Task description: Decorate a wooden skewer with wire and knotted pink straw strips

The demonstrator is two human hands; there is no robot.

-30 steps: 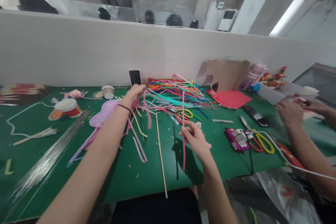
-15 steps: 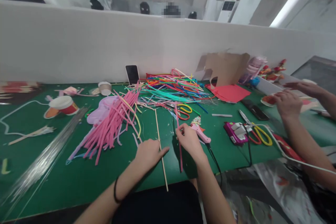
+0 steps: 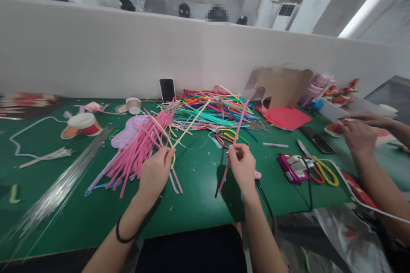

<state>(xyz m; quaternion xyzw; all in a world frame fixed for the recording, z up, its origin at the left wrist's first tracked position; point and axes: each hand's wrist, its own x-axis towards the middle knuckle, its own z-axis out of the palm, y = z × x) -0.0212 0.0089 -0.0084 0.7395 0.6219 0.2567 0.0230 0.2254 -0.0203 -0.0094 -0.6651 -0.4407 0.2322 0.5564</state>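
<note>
My left hand is closed on one end of a thin, straight, cream-coloured stick, which slants up and away to the right. In my right hand a pink pipe cleaner is pinched near its middle, its two ends reaching above and below the fingers. The two hands are apart over the table. Just left of my left hand lies a bundle of pink pipe cleaners. A pink glue gun is mostly hidden behind my right hand.
Multicoloured pipe cleaners are heaped at the back beside a phone. Clear strands and a paper cup lie left. Right are scissors, a purple power adapter, red paper and another person's hands.
My left hand has lifted the cream stick off the table and moved left, tilting it away. My right hand has raised the pink pipe cleaner and shifted right. The view has turned slightly.
</note>
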